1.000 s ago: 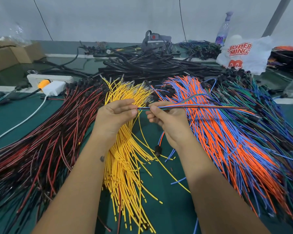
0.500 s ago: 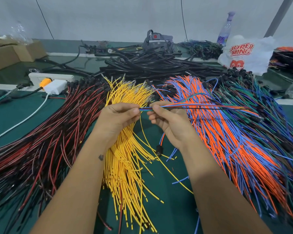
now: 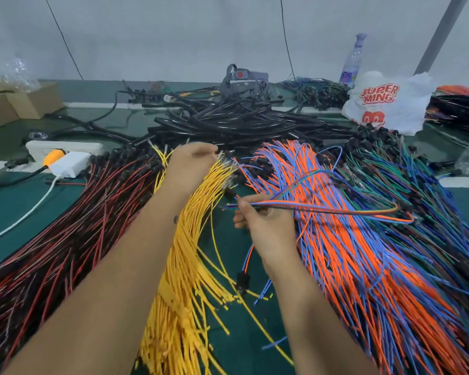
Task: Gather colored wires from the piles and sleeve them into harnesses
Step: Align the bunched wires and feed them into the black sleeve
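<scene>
Our right hand (image 3: 266,226) pinches a thin bundle of blue, orange and green wires (image 3: 322,208) near its left ends, held above the orange-and-blue wire pile (image 3: 349,253) on the green table (image 3: 11,201). Our left hand (image 3: 192,163) reaches over the far tips of the yellow wire pile (image 3: 184,266); whether it grips anything we cannot tell. We judge these wires light, limp and slippery, best pinched close to the ends.

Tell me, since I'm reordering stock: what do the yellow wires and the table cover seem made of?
Yellow wires: likely plastic-insulated, smooth and matte, bending freely, with bare metallic tips at the far end. Table cover: dark green, dull, flat; possibly a rubber or vinyl mat, though the view leaves it open.
</scene>
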Motion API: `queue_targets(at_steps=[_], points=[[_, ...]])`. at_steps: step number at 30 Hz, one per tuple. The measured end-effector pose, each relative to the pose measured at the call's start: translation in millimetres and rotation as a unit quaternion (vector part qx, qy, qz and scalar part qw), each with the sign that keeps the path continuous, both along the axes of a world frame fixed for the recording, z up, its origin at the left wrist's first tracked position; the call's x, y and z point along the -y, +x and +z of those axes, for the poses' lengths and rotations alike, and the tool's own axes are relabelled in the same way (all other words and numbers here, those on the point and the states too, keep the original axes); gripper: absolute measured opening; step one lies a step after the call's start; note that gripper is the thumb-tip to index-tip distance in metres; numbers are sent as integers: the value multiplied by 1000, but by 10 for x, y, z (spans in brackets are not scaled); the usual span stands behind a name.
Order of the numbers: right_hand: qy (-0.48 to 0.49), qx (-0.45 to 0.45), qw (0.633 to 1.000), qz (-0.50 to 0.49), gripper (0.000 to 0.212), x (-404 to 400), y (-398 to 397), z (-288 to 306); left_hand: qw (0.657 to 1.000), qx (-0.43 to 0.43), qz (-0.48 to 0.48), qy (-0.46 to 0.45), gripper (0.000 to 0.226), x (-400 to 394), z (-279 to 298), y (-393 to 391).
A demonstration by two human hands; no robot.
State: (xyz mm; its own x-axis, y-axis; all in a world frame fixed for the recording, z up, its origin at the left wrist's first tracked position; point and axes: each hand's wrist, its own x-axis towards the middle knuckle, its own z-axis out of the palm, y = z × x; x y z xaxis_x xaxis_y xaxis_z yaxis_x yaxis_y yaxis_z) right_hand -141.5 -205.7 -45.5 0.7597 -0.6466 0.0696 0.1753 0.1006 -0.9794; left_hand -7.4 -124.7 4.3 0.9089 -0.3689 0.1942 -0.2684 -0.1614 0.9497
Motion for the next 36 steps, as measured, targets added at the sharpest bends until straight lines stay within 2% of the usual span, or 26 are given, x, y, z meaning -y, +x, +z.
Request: queue_targets(at_steps=[5,9,11,13,16,18,20,23,25,28,30,36], points=[[25,-10,1000,3,18,12,75,-53,974,145,28,171,25,549,-121,499],[9,-20,1000,-3,21,9,88,-84,942,157,4,298,31,844,-268,769],[8,-22,1000,-2,22,8,84,-80,931,156,10,331,29,908,-301,843],[14,-26,1000,2,25,8,80,-77,943,148,47,295,30,954,-313,879],[25,-35,999,7,27,6,93,-75,966,107,171,160,26,1027,-292,904],[33,-37,999,7,29,4,109,-80,972,57,206,96,41,1054,-273,948],[39,-36,999,6,29,3,120,-83,974,57,187,115,45,1078,-278,1015],[43,-34,998,8,30,9,131,-86,969,111,167,146,23,1111,-308,1060],[38,-34,999,7,29,16,138,-85,975,111,169,94,20,1120,-272,1010],[18,-31,999,10,29,26,120,-77,985,66,155,-44,5,1071,-145,897],[3,-29,999,16,27,28,100,-60,981,56,148,-116,14,962,-19,811],[-23,-20,999,13,21,23,80,-44,959,85,130,-236,10,376,381,465]])
